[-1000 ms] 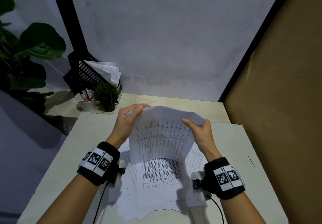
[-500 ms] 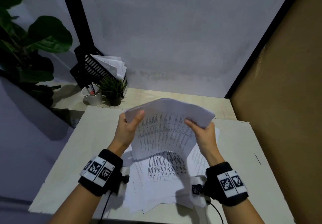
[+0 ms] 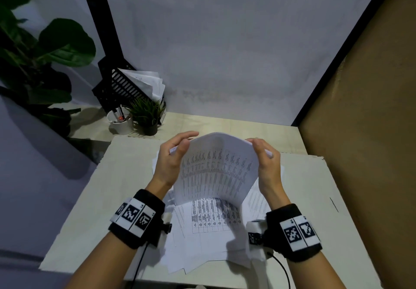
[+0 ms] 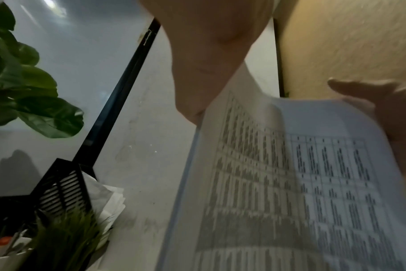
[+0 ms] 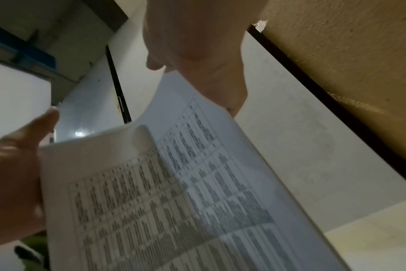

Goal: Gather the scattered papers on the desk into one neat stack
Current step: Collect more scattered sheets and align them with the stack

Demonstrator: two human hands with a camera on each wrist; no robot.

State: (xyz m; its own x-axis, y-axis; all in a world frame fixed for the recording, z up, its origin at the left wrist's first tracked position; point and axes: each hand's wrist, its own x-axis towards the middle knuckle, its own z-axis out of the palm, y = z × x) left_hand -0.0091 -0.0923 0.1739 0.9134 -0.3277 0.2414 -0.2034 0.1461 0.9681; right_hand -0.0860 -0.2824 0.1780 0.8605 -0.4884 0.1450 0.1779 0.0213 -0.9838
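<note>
A sheaf of printed papers (image 3: 218, 171) stands on edge above the desk (image 3: 112, 187), bowed outward between my two hands. My left hand (image 3: 184, 142) holds its upper left corner loosely, with the thumb in front and curved fingers behind. At the upper right corner my right hand (image 3: 258, 147) holds it the same way. Under the sheaf, several loose papers (image 3: 209, 241) lie fanned out toward the desk's near edge. The left wrist view shows the sheaf (image 4: 290, 183) blurred beside my left hand (image 4: 197, 82). In the right wrist view the sheaf (image 5: 174, 201) runs under my right hand (image 5: 209, 73).
At the back left stand a black file rack (image 3: 126, 86) with papers, a white pen cup (image 3: 121, 120) and a small potted plant (image 3: 147, 115). A large leafy plant (image 3: 45, 52) is further left. A brown wall (image 3: 371, 131) borders the desk's right side.
The sheaf has tipped more upright and bows more strongly. The fingers of both hands have loosened at its top corners, where they pinched firmly before.
</note>
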